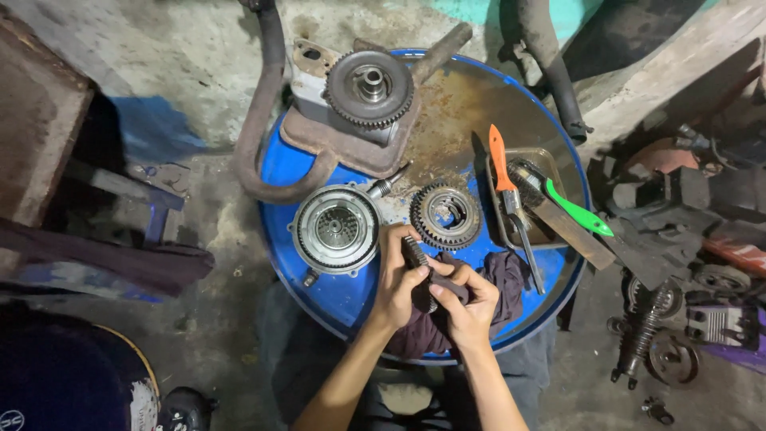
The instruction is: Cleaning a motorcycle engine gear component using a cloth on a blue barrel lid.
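On the blue drum lid [319, 295], a round clutch housing [336, 229] lies left. Near centre, the left hand [396, 281] grips a small dark toothed gear [415, 254]; the right hand [467, 302] presses a dark rag [511, 279] against it. Right, a metal tray [550, 160] holds a green-handled brush [570, 206].

Your left hand [396, 281] grips a dark toothed gear [415, 254]; your right hand [469, 303] bunches a dull purple rag [511, 275]. You work over a bright blue drum top [319, 291], rust-brown at its middle. Orange-handled pliers [500, 160] and a green-handled brush [576, 209] lie by a grey tray [550, 156].
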